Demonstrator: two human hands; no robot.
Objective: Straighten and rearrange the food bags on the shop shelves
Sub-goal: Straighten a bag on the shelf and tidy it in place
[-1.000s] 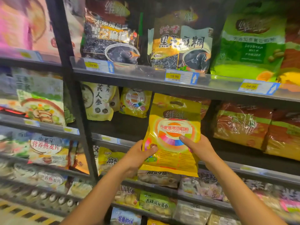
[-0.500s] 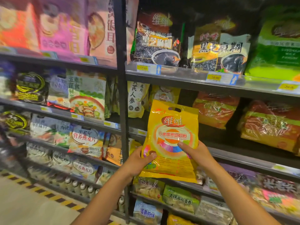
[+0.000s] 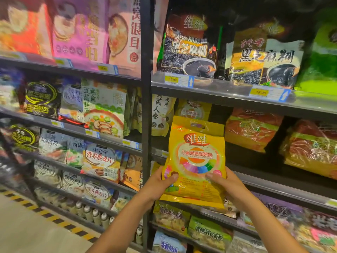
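Both hands, left [image 3: 158, 185] and right [image 3: 226, 183], fingers gripping yellow bag [image 3: 196, 161] upright, off the shelf front edge [image 3: 273, 187], gap directly behind.

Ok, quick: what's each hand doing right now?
Left hand: closed on the yellow bag, lower left edge.
Right hand: closed on the same bag, lower right edge.

Dim shop light, glare on yellow bag [image 3: 196, 161], blurred left edge, perhaps wide-angle bowing

We stand in a shop: metal shelves [image 3: 218, 94] packed with printed food bags [image 3: 189, 50], yellow price tags [image 3: 172, 79] on the shelf edges, hazard-striped floor [image 3: 54, 219] below.
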